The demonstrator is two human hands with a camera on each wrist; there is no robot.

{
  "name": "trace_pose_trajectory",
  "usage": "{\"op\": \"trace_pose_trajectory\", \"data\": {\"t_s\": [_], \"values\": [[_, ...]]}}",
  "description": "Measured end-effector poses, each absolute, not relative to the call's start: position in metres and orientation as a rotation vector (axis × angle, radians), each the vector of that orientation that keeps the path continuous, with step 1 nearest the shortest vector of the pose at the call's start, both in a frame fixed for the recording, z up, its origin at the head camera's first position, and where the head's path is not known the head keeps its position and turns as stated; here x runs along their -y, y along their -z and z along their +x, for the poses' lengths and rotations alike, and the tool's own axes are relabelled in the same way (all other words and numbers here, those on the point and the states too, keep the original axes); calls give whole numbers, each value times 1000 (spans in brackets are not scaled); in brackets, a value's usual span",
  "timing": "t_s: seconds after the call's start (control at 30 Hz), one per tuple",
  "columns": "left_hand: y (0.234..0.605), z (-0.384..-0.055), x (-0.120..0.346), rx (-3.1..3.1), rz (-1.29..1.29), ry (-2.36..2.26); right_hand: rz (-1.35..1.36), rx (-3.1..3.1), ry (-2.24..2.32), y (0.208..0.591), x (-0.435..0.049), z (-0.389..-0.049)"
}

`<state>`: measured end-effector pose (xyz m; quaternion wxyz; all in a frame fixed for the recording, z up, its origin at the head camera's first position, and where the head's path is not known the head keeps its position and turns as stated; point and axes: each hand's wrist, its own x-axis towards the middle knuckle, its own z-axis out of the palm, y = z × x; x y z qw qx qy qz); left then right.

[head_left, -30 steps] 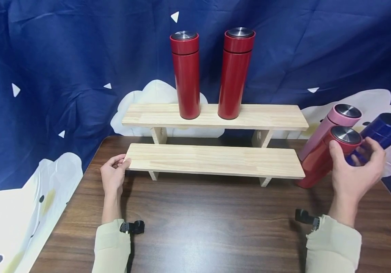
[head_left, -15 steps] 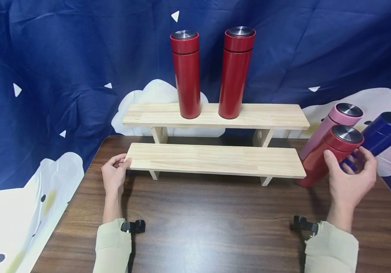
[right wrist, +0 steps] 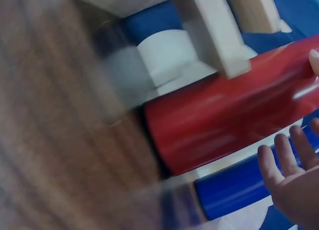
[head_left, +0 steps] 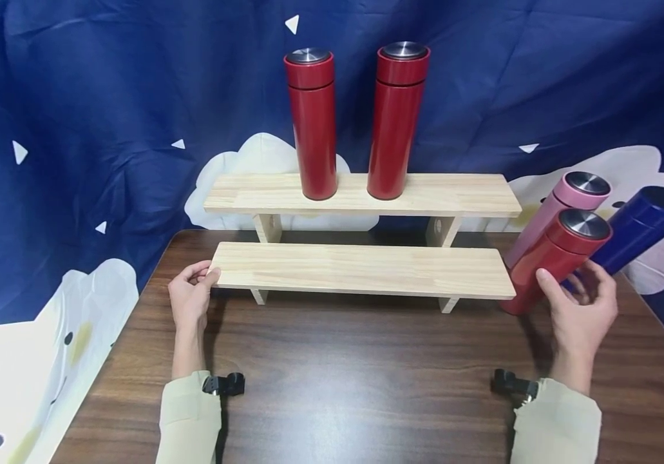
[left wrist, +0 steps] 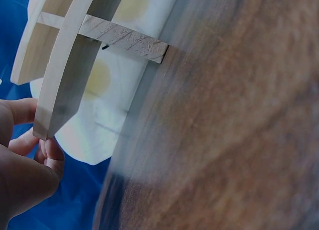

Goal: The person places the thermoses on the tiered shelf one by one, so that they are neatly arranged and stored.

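My left hand (head_left: 190,293) pinches the left end of the lower board of a two-tier wooden shelf (head_left: 360,269); in the left wrist view, fingers lie on both sides of the board's end (left wrist: 45,117). On the right, my right hand (head_left: 583,316) is at a red thermos bottle (head_left: 540,264), thumb against its near side. The other fingers (right wrist: 284,155) are spread apart from it, in front of a blue bottle (right wrist: 234,190) in the right wrist view. Behind the red bottle stands a pink bottle (head_left: 546,212), partly hidden.
Two red bottles, one left (head_left: 313,129) and one right (head_left: 398,122), stand upright on the upper board (head_left: 447,193). The brown table (head_left: 337,374) carries the shelf. A blue patterned cloth (head_left: 134,96) hangs behind and at the sides.
My right hand has moved left and slightly down, from beside the red bottle's upper part to its middle. The left hand keeps its place on the board.
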<state>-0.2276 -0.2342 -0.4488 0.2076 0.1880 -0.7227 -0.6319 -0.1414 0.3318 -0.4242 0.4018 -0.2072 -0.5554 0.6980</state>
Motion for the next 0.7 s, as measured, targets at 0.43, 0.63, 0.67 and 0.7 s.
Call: {"op": "trace_pose_trajectory", "data": {"t_s": [0.43, 0.63, 0.67, 0.7], "values": [[446, -228, 237, 2015, 541, 1761, -535, 1456, -1885, 452, -343, -143], [448, -228, 236, 2022, 541, 1761, -541, 1485, -1908, 460, -346, -143], [448, -229, 236, 2019, 539, 1762, -545, 1487, -1919, 460, -346, -143], [449, -229, 235, 2017, 539, 1762, -552, 1480, -1932, 461, -346, -143]]}}
